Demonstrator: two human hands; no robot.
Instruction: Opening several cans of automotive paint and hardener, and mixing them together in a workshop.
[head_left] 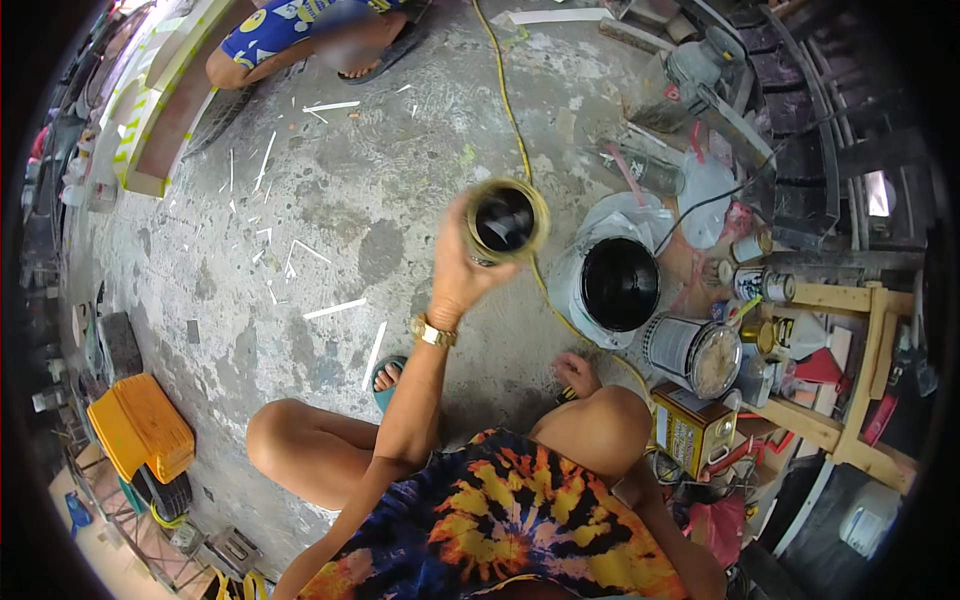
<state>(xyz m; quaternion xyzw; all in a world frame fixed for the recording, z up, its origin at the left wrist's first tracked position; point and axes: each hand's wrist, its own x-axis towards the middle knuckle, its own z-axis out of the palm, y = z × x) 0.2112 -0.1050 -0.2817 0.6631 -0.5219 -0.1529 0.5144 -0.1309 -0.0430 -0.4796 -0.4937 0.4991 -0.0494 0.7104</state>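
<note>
The white bucket [612,285] on the concrete floor [330,230] holds something black up to near its rim. Just beside it lies a grey paint can [692,355] with its lid on. The left hand [457,270] is wrapped closed around a small round can [506,221], raised above the floor, its inside dark. The right hand cannot be seen.

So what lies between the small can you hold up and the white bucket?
In the head view, only a yellow cord crosses the concrete floor between small can and white bucket.
</note>
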